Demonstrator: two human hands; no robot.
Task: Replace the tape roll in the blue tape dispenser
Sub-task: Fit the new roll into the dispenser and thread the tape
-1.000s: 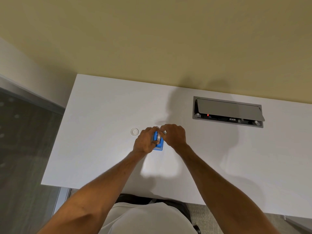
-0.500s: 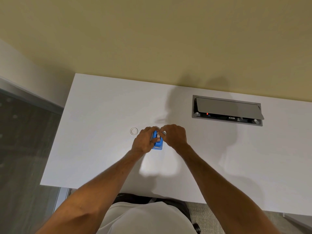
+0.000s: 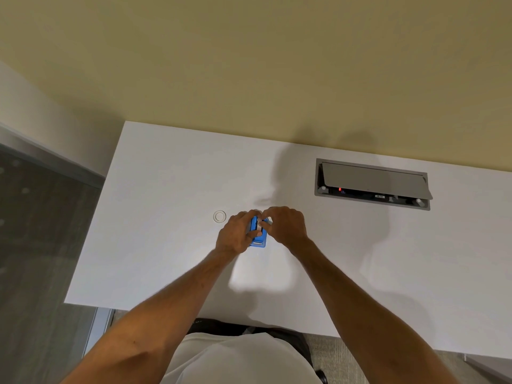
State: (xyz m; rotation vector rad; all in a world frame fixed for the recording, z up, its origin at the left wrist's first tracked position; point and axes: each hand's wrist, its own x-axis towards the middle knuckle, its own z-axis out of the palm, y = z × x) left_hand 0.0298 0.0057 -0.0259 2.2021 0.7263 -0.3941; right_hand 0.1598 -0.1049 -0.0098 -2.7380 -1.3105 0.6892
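The blue tape dispenser stands on the white desk, near its middle. My left hand grips the dispenser's left side. My right hand comes in from the right, its fingertips pinching a whitish tape roll at the dispenser's top opening. Most of that roll is hidden by my fingers, so how deep it sits in the dispenser cannot be told. A second tape roll, a small clear ring, lies flat on the desk just left of my left hand.
A grey cable box with its lid propped open is set into the desk at the back right. The desk's left edge drops to a dark floor. A beige wall runs behind the desk.
Both hands stay on the dispenser in nearly the same place. My right fingertips have shifted slightly on the roll at the dispenser's top.
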